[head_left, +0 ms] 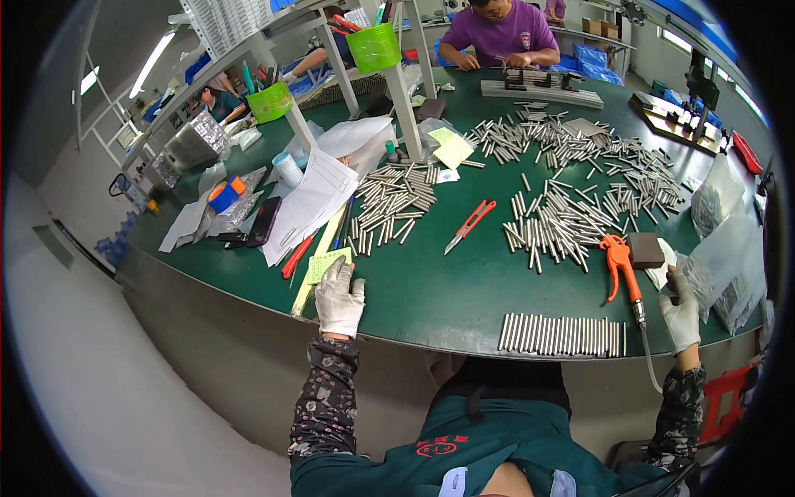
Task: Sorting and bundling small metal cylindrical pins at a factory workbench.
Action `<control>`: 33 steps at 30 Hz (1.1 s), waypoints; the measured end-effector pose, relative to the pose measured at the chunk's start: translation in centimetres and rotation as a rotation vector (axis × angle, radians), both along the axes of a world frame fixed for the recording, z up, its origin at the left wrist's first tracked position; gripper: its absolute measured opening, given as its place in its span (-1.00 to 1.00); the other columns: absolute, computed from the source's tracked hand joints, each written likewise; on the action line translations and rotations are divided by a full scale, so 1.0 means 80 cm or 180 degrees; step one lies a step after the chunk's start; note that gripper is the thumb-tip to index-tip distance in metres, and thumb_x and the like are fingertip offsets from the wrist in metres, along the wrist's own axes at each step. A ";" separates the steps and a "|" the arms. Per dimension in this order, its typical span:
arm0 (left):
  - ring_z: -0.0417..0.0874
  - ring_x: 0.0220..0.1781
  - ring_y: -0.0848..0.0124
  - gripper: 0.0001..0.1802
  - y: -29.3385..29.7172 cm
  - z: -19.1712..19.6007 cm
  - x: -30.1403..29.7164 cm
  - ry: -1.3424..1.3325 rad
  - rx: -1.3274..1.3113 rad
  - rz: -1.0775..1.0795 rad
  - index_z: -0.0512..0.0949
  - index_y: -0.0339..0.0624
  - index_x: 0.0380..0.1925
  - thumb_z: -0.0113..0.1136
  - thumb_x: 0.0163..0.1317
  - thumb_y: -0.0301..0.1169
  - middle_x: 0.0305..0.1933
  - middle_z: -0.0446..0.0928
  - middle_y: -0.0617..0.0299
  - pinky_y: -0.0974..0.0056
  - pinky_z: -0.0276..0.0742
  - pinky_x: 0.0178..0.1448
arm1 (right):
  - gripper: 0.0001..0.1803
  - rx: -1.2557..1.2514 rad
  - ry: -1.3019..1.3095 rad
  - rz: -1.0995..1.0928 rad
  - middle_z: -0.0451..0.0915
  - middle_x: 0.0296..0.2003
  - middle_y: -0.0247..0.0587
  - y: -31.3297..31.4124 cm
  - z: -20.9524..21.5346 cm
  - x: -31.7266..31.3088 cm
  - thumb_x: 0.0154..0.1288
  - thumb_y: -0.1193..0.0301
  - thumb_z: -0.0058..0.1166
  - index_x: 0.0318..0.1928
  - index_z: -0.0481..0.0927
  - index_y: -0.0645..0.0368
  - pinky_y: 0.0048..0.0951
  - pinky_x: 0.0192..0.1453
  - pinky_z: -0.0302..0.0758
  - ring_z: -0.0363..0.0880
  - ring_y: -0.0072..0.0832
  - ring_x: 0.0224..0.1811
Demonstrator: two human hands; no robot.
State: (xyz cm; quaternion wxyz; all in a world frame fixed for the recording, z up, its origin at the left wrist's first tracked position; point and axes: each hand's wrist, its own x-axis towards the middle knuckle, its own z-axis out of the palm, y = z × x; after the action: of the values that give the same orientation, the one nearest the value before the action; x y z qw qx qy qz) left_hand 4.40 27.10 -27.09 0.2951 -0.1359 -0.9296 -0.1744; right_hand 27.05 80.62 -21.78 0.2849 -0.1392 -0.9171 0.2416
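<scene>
A factory assembly workshop is shown. The long green worktable [431, 290] is covered with heaps of small silver metal rods [563, 219]; an orange air blow gun [621, 265] is placed near its right edge, and another seated worker [497, 33] is seen at its far edge.

A neat row of short metal rods [561, 335] sat at the round green table's [431, 298] near edge, orange air blow gun [621, 263] just behind-right (loose rod piles farther back).
</scene>
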 end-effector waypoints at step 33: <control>0.59 -0.10 0.26 -0.72 -0.012 -0.018 -0.028 -0.0133 0.0778 -0.0119 0.53 -0.25 -0.11 0.09 0.18 -0.42 -0.14 0.58 0.11 0.29 0.46 0.04 | -0.77 0.0722 -0.0268 0.0113 0.55 -0.27 -0.17 -0.169 0.120 0.152 0.10 0.57 0.07 -0.17 0.58 0.27 -0.50 -0.18 0.37 0.46 -0.45 -0.30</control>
State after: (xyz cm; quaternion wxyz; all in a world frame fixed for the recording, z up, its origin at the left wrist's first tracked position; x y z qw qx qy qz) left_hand 2.15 26.14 -28.52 0.2868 -0.1125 -0.9046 -0.2946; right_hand 39.18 67.10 -12.19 0.2558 -0.0998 -0.9520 0.1353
